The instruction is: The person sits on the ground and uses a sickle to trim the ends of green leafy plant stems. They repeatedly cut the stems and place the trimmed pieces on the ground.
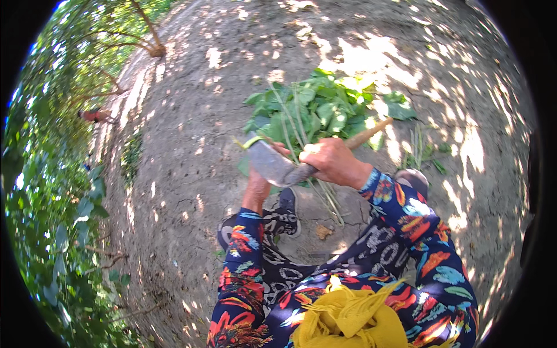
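My right hand [333, 160] is closed around a hand tool with a broad grey metal blade [270, 163] and a wooden handle [370, 133], at the point where blade and handle meet. Behind the blade is my left hand [257, 176]; its fingers are mostly hidden, so its hold cannot be told. A green strip [253, 142] lies across the blade's far left end. Thin pale green stems [290, 114] rise between my hands, and more stems [328, 198] hang below them. Just beyond the hands a heap of broad green leaves [315, 104] lies on the soil.
Dry, cracked soil [196, 130] surrounds me, dappled with sunlight. A smaller bunch of stems and leaves [420, 152] lies to the right, near my shoe [412, 180]. Leafy branches [65, 209] line the left side, with a tree trunk [157, 51] and a distant person [94, 115].
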`<state>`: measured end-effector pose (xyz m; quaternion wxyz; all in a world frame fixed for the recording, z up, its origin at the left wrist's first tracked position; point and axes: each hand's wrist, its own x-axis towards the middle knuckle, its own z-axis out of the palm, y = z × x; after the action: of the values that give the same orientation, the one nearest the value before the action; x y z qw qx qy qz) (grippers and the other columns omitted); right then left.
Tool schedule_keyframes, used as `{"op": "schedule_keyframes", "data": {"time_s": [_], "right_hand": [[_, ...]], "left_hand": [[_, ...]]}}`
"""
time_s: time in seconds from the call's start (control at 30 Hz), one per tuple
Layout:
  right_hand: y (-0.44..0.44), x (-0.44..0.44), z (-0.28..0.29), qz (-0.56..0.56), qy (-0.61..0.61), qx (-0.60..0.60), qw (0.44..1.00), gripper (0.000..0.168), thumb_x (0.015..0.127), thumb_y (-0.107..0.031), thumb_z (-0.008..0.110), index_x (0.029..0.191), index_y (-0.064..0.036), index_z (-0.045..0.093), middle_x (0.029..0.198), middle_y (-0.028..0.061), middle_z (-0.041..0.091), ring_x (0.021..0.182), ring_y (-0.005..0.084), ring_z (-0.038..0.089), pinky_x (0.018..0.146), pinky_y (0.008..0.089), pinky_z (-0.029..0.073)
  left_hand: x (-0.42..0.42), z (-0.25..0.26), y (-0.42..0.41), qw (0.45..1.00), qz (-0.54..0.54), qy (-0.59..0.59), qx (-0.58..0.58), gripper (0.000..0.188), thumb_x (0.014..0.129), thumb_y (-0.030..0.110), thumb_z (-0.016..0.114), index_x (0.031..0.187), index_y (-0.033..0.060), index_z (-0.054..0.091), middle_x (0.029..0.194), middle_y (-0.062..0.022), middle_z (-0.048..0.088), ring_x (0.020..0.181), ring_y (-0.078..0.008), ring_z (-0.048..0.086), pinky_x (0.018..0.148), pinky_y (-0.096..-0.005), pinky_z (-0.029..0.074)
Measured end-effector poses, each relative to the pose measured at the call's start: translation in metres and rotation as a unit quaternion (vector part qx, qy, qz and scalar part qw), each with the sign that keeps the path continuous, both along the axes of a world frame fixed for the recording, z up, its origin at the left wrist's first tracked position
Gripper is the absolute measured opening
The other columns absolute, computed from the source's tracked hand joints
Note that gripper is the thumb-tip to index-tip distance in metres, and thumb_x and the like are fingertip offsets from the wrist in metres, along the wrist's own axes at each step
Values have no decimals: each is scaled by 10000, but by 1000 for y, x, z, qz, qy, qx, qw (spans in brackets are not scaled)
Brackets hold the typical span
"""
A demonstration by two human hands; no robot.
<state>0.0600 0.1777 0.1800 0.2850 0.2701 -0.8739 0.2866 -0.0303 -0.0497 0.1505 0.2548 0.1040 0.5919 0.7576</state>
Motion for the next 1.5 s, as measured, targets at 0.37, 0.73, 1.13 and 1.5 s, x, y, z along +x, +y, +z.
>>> {"op": "schedule_keyframes", "data": {"time_s": [0.37, 0.73, 1.13, 1.5], "right_hand": [[11, 3, 6, -32, -2, 2, 999, 264, 643, -168, 760, 830, -112, 582, 739, 49, 567, 695, 264, 601, 613, 391, 466], [29, 4, 6, -97, -12, 3, 995, 277, 646, -153, 765, 801, -96, 542, 735, 60, 554, 651, 289, 574, 569, 405, 450], [30, 7, -9, -84, -34, 47, 995, 241, 655, -169, 754, 792, -126, 561, 705, 31, 552, 669, 246, 603, 597, 383, 466], [91, 31, -29, -279, -96, -36, 955, 238, 742, -165, 753, 873, -84, 572, 756, 119, 628, 721, 317, 649, 642, 418, 485]], "left_hand": [[3, 23, -14, 963, 22, 153, -222, 300, 913, 257, 596, 704, 42, 610, 653, 10, 564, 639, -87, 531, 564, -265, 404], [-11, 72, 6, 922, -109, 218, -301, 299, 986, 228, 535, 764, 34, 579, 601, 30, 498, 480, -58, 464, 413, -241, 366], [-20, 79, -19, 808, -207, 347, -428, 251, 956, 251, 580, 902, 34, 695, 548, 17, 443, 511, -100, 433, 478, -305, 359], [18, 160, -253, 887, 236, 147, -370, 223, 971, 222, 551, 931, 23, 644, 588, 13, 508, 449, -83, 463, 411, -238, 379]]}}
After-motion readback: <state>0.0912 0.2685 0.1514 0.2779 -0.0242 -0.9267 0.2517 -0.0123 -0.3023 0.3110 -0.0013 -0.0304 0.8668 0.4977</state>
